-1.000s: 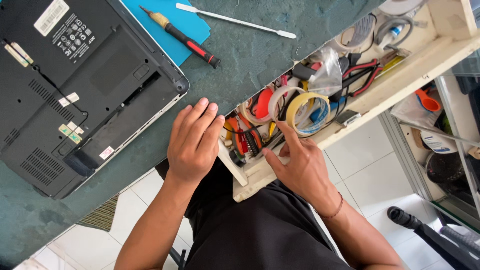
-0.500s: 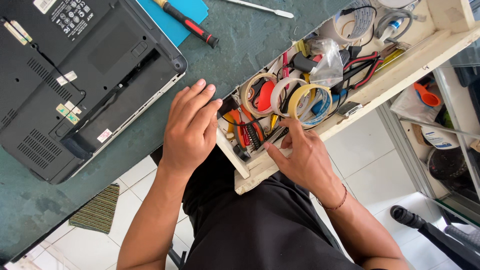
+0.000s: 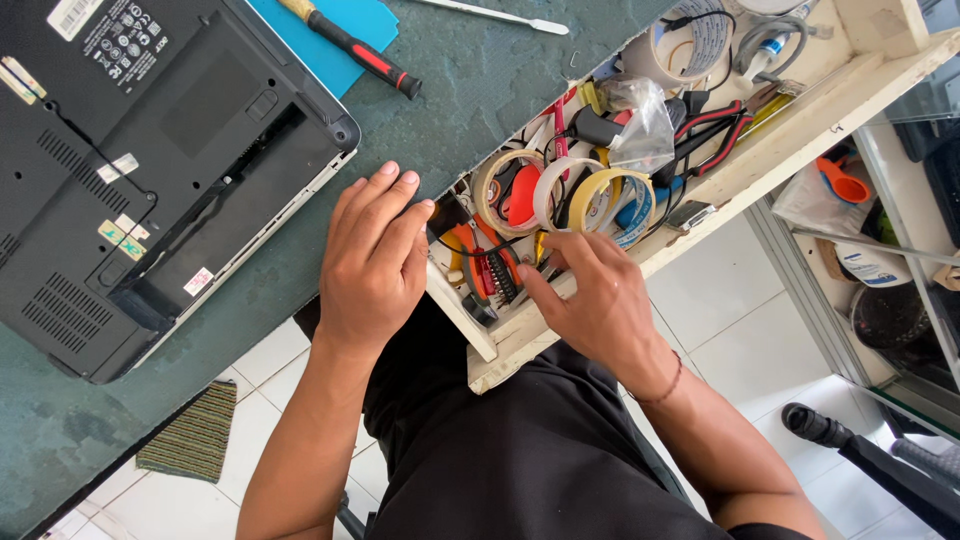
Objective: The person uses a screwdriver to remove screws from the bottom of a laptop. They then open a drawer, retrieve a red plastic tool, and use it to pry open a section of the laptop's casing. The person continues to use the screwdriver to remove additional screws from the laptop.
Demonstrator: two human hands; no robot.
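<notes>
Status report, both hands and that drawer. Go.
Left hand flat on the table edge, holding nothing. Right hand reaching into the open drawer, fingertips among the tools by the tape rolls. Grip unclear. Drawer crammed.

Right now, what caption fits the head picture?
Right hand digs in a tool drawer; left hand rests beside an upturned laptop.

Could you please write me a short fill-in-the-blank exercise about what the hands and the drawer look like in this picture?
1. The right hand reaches into an open wooden ____ full of tools.
2. The left hand rests flat on the green ____ edge.
3. The laptop lies with its ____ side facing up.
4. The screwdriver lies partly on a ____ mat.

Missing words: drawer; table; bottom; blue
</notes>
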